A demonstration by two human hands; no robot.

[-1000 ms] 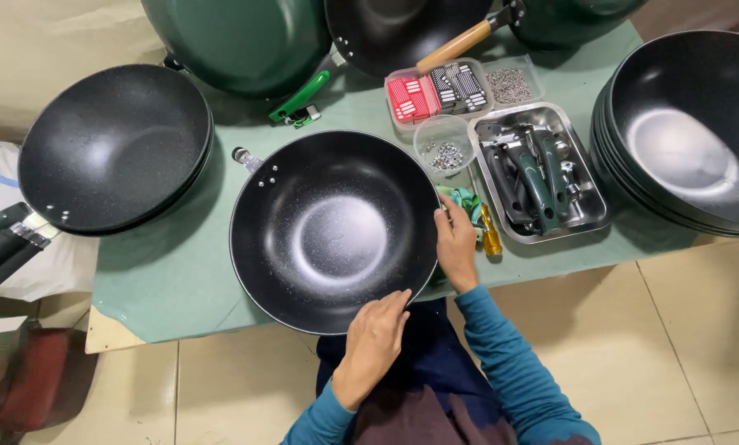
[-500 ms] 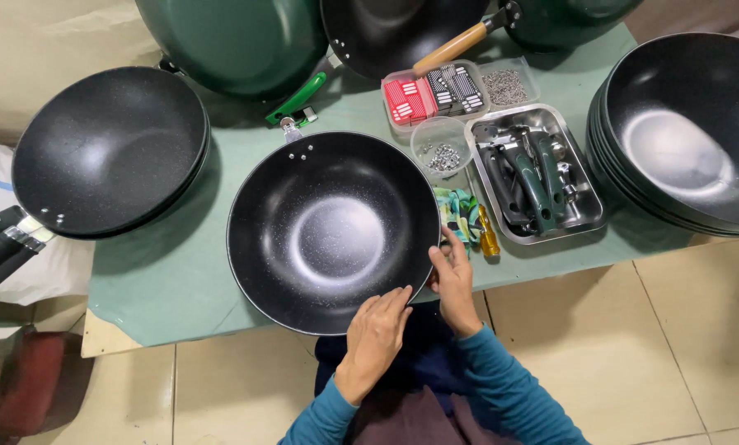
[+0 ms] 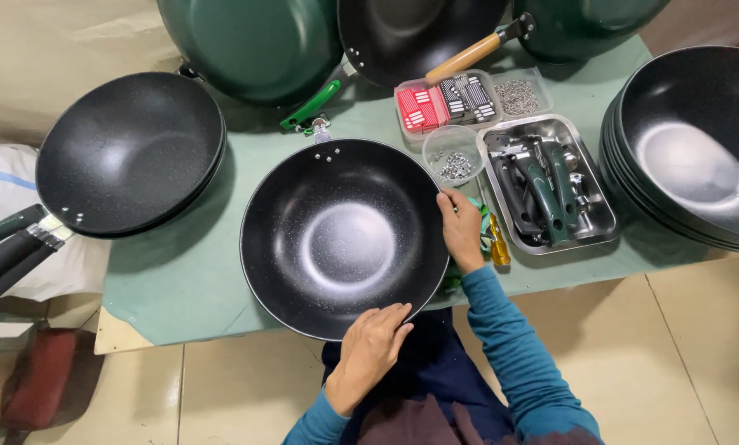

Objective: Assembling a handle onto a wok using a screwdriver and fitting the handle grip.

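While the black pan is lying flat on the green table cover, right in front of the person, it is being gripped at two points on its rim. The near rim is being clasped by the left hand, fingers curled over the edge and pressed onto the metal. The right-side rim is being pinched by the right hand, fingertips on the edge, palm resting outside the pan. Both arms are being covered by teal sleeves.

No handle is being carried by this pan; only a small metal bracket with rivets is being shown at its far rim.

Just beside the right hand, a yellow-handled screwdriver is lying on the cover, partly tucked under green scraps. A clear round bowl of small metal fasteners is sitting just beyond the fingertips, touching-close to the pan rim. To its right, a steel tray is being filled with dark green handles. Behind it, a divided plastic box is holding red and striped parts and loose screws.

A stack of black pans is being kept at far right. A pan with dark handle is being overhung off the left edge. Green-bodied pans are being leaned at the back, one with a wooden handle.
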